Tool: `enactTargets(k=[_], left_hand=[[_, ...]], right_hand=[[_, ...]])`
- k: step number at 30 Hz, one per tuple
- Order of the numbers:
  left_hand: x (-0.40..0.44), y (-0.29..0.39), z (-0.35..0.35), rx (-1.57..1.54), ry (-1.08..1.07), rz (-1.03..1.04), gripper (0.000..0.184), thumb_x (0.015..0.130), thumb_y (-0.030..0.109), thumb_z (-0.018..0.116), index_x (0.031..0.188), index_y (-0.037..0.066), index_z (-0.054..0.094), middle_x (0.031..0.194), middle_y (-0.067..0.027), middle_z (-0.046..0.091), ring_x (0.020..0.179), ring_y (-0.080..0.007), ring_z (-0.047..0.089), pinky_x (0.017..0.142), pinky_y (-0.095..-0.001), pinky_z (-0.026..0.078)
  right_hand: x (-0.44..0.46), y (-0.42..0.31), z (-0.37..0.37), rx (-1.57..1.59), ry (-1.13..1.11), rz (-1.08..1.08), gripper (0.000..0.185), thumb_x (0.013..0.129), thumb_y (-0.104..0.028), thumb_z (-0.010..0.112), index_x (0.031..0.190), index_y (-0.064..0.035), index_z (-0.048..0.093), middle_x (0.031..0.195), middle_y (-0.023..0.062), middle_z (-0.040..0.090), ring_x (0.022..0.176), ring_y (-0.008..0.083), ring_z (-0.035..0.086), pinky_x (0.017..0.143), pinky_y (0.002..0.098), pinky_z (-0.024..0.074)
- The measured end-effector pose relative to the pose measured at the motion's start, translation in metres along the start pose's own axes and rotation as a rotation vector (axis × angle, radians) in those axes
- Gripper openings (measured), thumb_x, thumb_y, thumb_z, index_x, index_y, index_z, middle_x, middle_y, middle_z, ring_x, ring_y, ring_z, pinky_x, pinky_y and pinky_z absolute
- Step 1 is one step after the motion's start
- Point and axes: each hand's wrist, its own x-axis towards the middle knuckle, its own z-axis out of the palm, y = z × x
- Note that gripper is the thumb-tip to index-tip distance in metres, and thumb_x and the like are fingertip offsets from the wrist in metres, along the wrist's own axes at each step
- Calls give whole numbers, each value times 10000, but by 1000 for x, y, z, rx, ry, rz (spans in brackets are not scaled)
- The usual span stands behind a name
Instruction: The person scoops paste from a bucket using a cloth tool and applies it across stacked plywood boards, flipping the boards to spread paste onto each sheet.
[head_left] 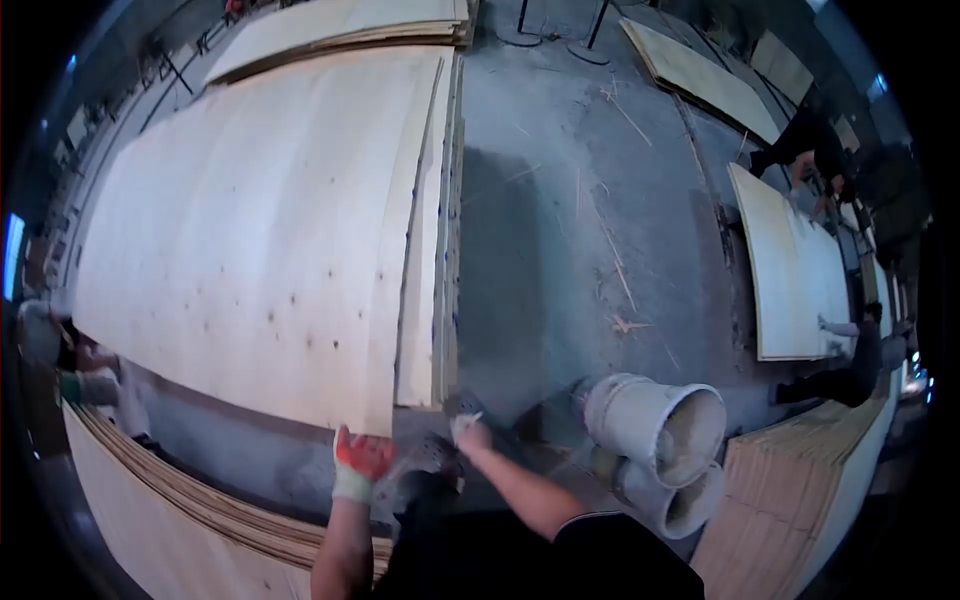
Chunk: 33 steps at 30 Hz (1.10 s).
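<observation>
A large pale wood veneer sheet with dark knots lies on top of a stack. My left hand, in a glove with an orange-red palm and pale cuff, is closed on the sheet's near edge by its right corner. My right hand is bent closed just right of the stack's near corner, apart from the sheet. Something small and whitish shows at its fingers, too blurred to name. Beneath the top sheet, the layers of the stack stick out on the right.
Two white buckets lie tipped at the right. Stacked sheets stand behind them, and another stack is at lower left. Wood splinters litter the grey floor. People work at a panel on the right; another person is at left.
</observation>
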Motion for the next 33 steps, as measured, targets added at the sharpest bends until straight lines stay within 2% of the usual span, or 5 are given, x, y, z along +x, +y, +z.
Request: enactTargets(k=[12, 21, 22, 25, 33], left_hand=[[-102, 21, 111, 174, -88, 153, 448, 950, 360, 532, 1277, 55, 548, 1284, -55, 623, 1238, -242, 542, 1029, -413, 429], [-161, 40, 219, 1951, -44, 640, 509, 922, 346, 561, 1369, 106, 522, 1350, -8, 626, 1301, -168, 515, 1118, -405, 321], [-149, 45, 197, 1161, -166, 359, 507, 934, 338, 553, 1366, 75, 516, 1343, -30, 626, 1292, -189, 518, 1124, -413, 321], [-153, 41, 199, 1559, -8, 387, 535, 939, 349, 553, 1370, 38, 491, 1354, -69, 605, 1292, -231, 509, 1114, -434, 347], [-30, 0, 121, 44, -22, -96, 494, 960, 448, 476, 1361, 161, 510, 1332, -45, 577, 1202, -273, 534, 972, -490, 464]], right_hand=[[176, -272, -161, 802, -53, -507, 353, 958, -260, 615, 1217, -31, 688, 1106, 154, 719, 988, 292, 683, 874, 362, 527], [246, -373, -150, -653, 93, -851, 293, 884, -192, 577, 1100, -26, 686, 1292, 190, 603, 1193, 363, 582, 899, 472, 540], [248, -348, -123, -617, 222, -978, 312, 895, -214, 578, 1138, -39, 663, 1300, 167, 594, 1208, 350, 568, 902, 461, 538], [204, -268, -79, -727, 197, -1211, 378, 922, -264, 563, 1238, -60, 605, 1246, 148, 599, 1197, 341, 559, 938, 439, 514], [38, -132, -145, -291, 56, -1058, 419, 816, -72, 638, 1233, -36, 622, 1177, 153, 624, 1164, 336, 566, 953, 426, 513]])
